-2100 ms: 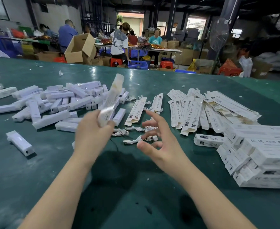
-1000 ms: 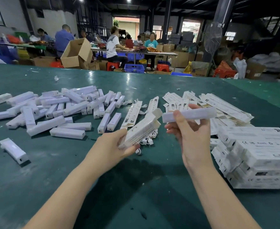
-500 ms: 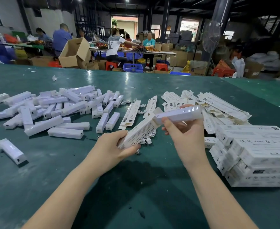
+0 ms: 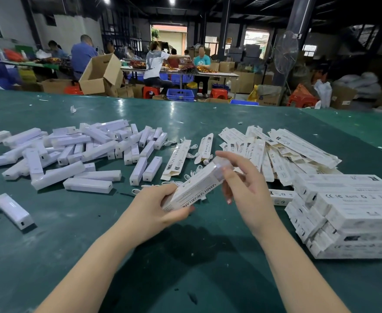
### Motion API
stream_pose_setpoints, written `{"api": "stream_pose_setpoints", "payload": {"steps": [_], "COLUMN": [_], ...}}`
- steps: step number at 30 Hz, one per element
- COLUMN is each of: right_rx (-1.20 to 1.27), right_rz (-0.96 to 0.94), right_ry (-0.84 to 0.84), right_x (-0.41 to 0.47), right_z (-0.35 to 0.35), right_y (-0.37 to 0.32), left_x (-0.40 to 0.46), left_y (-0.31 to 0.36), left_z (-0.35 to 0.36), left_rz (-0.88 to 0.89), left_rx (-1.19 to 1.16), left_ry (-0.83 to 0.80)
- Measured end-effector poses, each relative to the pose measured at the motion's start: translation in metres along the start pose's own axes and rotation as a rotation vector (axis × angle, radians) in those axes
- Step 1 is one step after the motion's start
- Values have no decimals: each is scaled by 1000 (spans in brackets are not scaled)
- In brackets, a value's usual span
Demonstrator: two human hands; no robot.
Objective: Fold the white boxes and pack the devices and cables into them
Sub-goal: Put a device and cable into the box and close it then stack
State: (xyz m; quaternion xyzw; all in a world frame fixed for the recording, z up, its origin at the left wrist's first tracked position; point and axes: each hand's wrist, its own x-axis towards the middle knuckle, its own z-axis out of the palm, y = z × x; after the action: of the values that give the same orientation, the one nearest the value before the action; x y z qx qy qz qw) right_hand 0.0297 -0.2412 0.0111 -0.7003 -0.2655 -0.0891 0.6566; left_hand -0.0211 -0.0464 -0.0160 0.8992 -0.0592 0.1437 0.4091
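Box (image 4: 193, 188): long, narrow, white, printed with dark lettering along one side; tilted, far end raised toward the right, held above the green worktop (image 4: 72, 245).
Device (image 4: 221, 166): pale, glossy end showing at the box's raised mouth; rest hidden inside.
Left hand (image 4: 154, 211): grips the box's lower end, fingers curled beneath, thumb pressed on the printed side.
Right hand (image 4: 248, 188): at the box's upper end, fingers bent and clamped on the device's tip.
Loose devices (image 4: 88, 185): white bars scattered on the worktop, left of the hands.
Flat boxes (image 4: 280, 152): unfolded, heaped beyond the right hand.
Packed boxes (image 4: 352, 213): stacked at far right.
Cables (image 4: 185, 177): white, coiled, just behind the held box.
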Motion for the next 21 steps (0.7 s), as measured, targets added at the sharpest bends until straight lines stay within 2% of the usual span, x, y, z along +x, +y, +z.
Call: {"api": "stream_pose_setpoints", "payload": {"steps": [6,12,17,21], "right_rx": [-11,-81,-155,-170], "right_rz": [11,12,-12,12], "right_ry": [84,56,144,148], "right_x": [-2,0,1,2], "right_z": [10,8,8,6], "right_y": [3,0,2,6], "left_x": [0,-1,-2,-2], "left_y": [0,2,1,0], "left_z": [0,-2,-1,-2], "left_rz": [-20,-29,-11,-19], "left_rx": [-34,-69,-23,63], "left_ry": [-24,-18,-12,63]}}
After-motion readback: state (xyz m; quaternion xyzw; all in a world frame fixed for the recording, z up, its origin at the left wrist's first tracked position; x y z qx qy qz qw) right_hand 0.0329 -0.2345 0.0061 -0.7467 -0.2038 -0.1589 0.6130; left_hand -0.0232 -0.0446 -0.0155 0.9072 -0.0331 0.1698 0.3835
